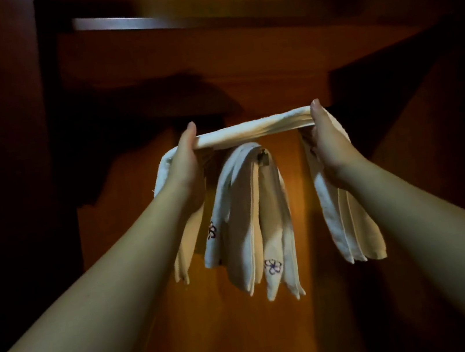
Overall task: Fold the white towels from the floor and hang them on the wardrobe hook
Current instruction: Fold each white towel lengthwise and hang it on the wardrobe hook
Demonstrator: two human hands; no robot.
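Head view: both hands, left [185, 165] and right [331, 145], grip a folded white towel [254, 130] stretched level; ends drooping.

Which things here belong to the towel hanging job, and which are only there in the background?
Part of the job:
- folded towel, stretched between left hand and right hand
- hanging towels, already draped over the hook

Only background:
- wardrobe panel behind the towels
- metal rail near the top
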